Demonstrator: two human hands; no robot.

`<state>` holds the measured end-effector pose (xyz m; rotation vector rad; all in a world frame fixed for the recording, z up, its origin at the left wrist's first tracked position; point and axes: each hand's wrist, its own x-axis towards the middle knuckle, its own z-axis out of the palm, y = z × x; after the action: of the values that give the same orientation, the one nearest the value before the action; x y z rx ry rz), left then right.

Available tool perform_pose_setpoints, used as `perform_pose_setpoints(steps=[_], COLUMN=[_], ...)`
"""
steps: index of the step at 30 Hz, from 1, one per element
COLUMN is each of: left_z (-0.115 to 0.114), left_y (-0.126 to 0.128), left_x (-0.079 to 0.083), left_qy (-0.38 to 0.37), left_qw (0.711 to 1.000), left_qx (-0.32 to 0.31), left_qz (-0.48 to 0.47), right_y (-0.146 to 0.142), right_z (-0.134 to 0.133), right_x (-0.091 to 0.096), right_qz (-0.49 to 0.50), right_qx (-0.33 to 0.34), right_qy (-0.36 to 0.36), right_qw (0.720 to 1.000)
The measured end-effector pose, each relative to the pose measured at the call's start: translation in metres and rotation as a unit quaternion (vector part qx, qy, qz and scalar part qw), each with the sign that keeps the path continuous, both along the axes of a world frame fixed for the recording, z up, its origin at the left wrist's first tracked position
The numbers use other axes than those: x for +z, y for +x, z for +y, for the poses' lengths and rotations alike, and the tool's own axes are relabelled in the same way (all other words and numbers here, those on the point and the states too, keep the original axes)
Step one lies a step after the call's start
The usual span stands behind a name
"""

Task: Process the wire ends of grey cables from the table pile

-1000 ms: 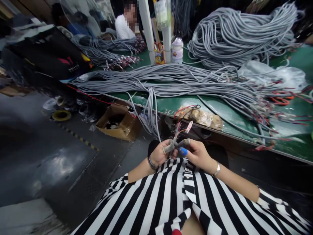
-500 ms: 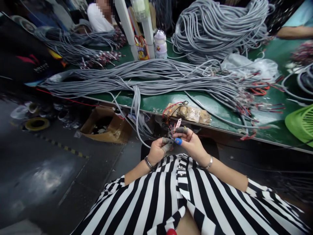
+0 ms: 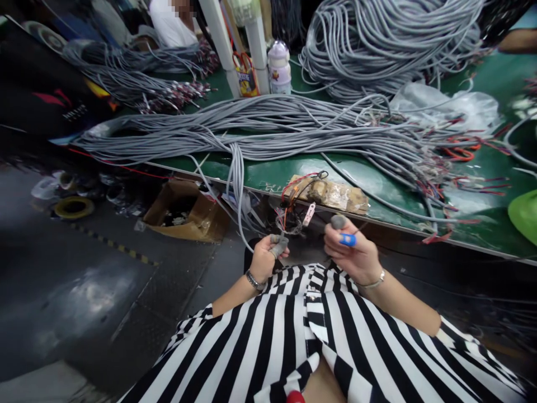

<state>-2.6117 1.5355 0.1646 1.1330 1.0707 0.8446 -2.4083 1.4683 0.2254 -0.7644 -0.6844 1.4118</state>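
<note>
Below the table's front edge, my left hand [image 3: 265, 258] is closed in a pinch, grey finger covers on its fingertips. A grey cable [image 3: 240, 207] hangs from the table and runs down to this hand, which grips its end. My right hand [image 3: 351, 252] is apart to the right, its fingers curled in and a blue cover on one digit. Whatever it holds, if anything, is hidden. Between and above both hands, thin coloured wires [image 3: 283, 219] and a pink-white tag [image 3: 309, 214] hang at the edge, near a taped cardboard piece [image 3: 331, 193].
A long bundle of grey cables [image 3: 268, 131] lies across the green table [image 3: 268, 174], with a large cable coil [image 3: 390, 45] behind it. A bottle [image 3: 279, 70] stands at the back. An open cardboard box [image 3: 184, 215] sits lower left. A green plastic item [image 3: 524, 215] is at right.
My right hand has moved away from my left hand, to the right, and its fingers have curled in. The left hand stays nearly in place. The view has shifted slightly.
</note>
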Motion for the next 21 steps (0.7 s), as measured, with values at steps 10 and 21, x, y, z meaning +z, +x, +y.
perform_pose_setpoints(steps=[10,21], left_z=[-0.007,-0.012], left_y=[0.005,0.004], left_x=[0.002,0.005], left_qy=[0.016,0.005], left_qw=[0.999,0.998], left_qx=[0.000,-0.056], left_qz=[-0.041,-0.033], right_y=[-0.016,-0.036], right_z=[0.011,0.013], right_x=[-0.030,-0.033], right_qz=[-0.286,-0.568], right_qx=[0.054,-0.069], right_qy=[-0.001,0.218], right_qw=[0.957,0.790])
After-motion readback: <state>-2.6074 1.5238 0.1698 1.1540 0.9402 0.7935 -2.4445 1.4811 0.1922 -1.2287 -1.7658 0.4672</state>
